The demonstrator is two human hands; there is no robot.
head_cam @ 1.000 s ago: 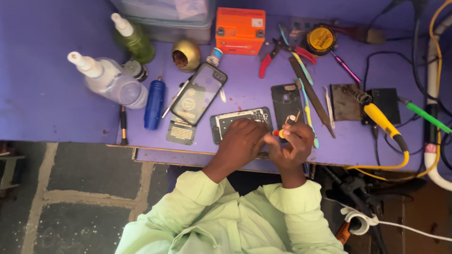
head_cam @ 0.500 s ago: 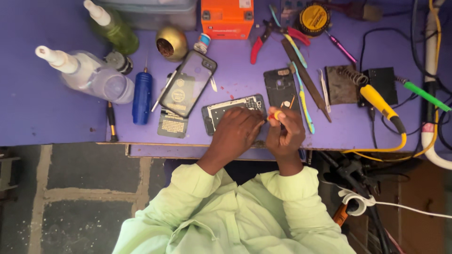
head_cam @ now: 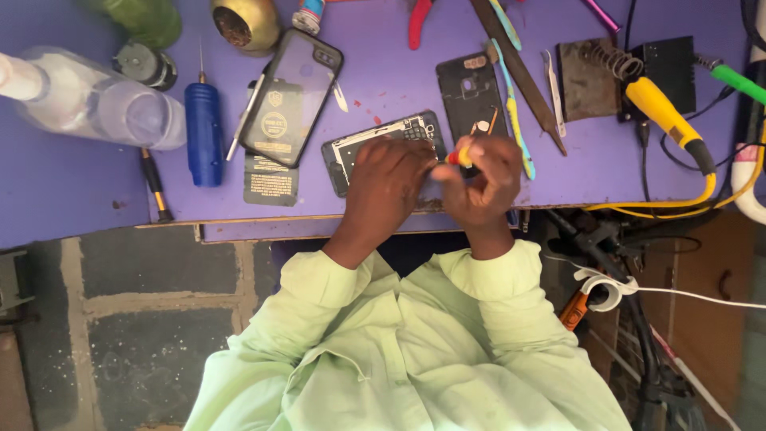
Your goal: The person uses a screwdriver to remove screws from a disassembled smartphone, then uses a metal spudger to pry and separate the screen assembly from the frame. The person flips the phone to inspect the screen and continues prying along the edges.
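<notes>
**Opened phone worked on at the desk edge**

An opened phone (head_cam: 375, 144) is seen at the centre of the frame, lying flat on the purple desk (head_cam: 64, 183) near its front edge. Its right part is covered by the left hand (head_cam: 387, 187), whose fingers are curled down onto it. Just right of that, a small screwdriver (head_cam: 461, 156) with an orange-yellow handle is pinched in the closed fingers of the right hand (head_cam: 483, 179); its tip is hidden between the hands.

A dark back cover (head_cam: 467, 92) is placed just above the hands. Left of the phone, a black case (head_cam: 291, 96) is laid at a tilt, and a blue tool (head_cam: 204, 132) is set beside it. A yellow soldering iron (head_cam: 666, 120) is seen at the upper right, and a clear bottle (head_cam: 96, 108) at the upper left.
</notes>
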